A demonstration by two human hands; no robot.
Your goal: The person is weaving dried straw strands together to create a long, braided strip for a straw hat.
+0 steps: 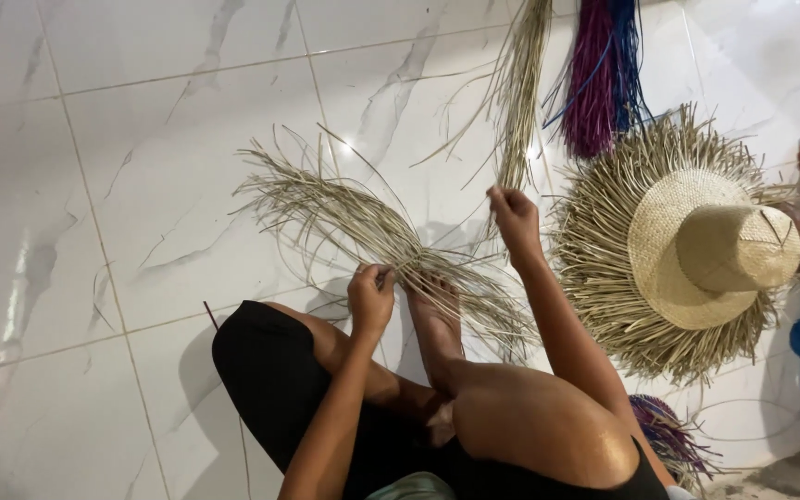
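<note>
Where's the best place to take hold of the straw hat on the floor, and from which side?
Grip the straw hat by its crown, coming from above. The hat seems to lie tipped, crown toward the right, the only firm, closed shape. The brim ends in loose unwoven straw ends all round, which would probably bend or slip through the fingers.

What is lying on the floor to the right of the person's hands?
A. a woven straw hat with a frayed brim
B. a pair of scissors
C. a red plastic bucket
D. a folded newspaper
A: a pale woven straw hat with loose strands sticking out all round its brim lies on the white tiles, to the right of the right hand that pinches straw strands.
</note>
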